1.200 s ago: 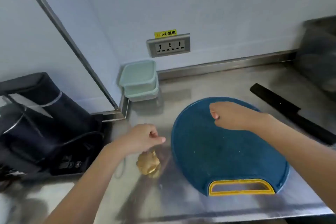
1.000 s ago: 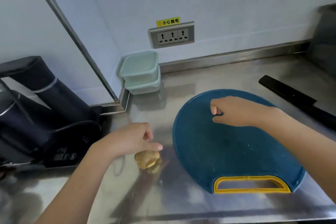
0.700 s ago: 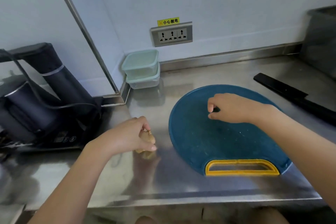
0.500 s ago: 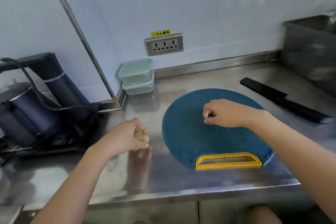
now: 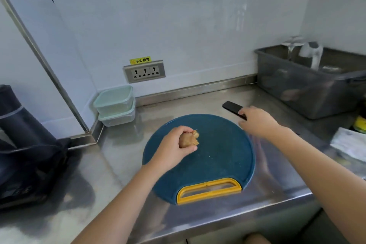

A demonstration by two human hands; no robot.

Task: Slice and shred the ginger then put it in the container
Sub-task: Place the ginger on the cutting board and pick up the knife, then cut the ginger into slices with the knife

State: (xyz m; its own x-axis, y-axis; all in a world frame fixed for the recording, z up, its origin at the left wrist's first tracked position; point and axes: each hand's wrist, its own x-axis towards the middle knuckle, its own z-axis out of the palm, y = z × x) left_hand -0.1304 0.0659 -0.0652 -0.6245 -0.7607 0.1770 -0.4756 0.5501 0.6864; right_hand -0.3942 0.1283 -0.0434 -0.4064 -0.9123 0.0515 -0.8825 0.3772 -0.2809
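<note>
Our left hand (image 5: pixel 172 144) curls round the ginger (image 5: pixel 189 138); our right hand (image 5: pixel 257 122) covers the knife (image 5: pixel 231 106), grip unclear, so we risk grabbing its edge

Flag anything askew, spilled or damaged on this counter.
Nothing stands out. The left hand holds whole ginger over the blue cutting board, the right hand is at the black knife, and the stacked containers sit lidded in the corner.

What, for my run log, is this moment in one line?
left hand: holds ginger over board | right hand: at knife, grip unclear | ginger: uncut | containers: stacked
</note>
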